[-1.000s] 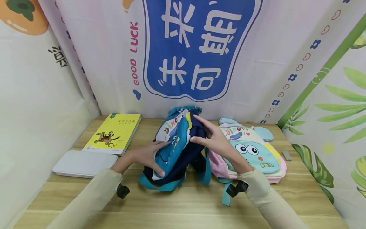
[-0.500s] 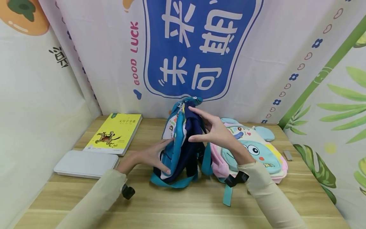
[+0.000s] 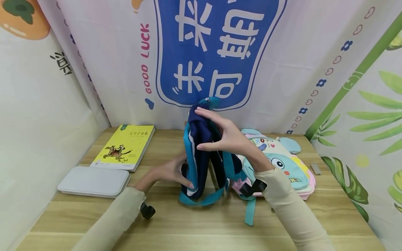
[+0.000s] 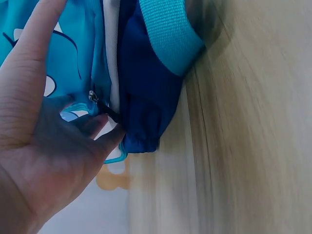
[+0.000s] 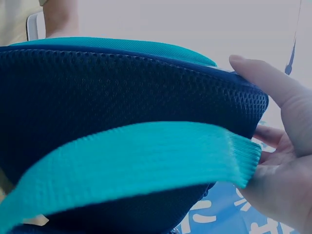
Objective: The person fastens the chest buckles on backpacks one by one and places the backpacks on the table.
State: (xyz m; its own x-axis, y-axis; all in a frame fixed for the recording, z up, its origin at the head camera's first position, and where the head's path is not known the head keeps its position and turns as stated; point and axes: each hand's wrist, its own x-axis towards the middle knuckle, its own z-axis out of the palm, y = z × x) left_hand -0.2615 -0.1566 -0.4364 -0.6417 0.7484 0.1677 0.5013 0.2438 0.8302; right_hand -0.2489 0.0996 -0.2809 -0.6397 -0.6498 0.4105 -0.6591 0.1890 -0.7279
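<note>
From left to right, the navy backpack (image 3: 202, 167) shows us a bright teal front pocket (image 3: 190, 157), a white edge, a dark blue body, then teal shoulder straps (image 3: 230, 164). It is upright on the wooden surface (image 3: 176, 230), its narrow side towards us; a teal webbing loop (image 3: 204, 201) sags at its foot. Up close, we find white cartoon shapes and a metal zip slider (image 4: 92, 96) on the pocket (and a mesh back on the other side).

The bag is between the hands: the left hand (image 3: 172, 171) grips it low on the pocket side, thumb on the near edge, while the right hand (image 3: 230, 139) grasps it near the top.

Leftmost, we read 父与子全集 on the yellow book (image 3: 125, 143); its small print is too fine. Then comes GOOD LUCK on the white backdrop (image 3: 122, 80), then 未来可期, lying sideways on its blue panel (image 3: 213, 59). The lettering on the pink backpack (image 3: 282, 150) is partly hidden.
</note>
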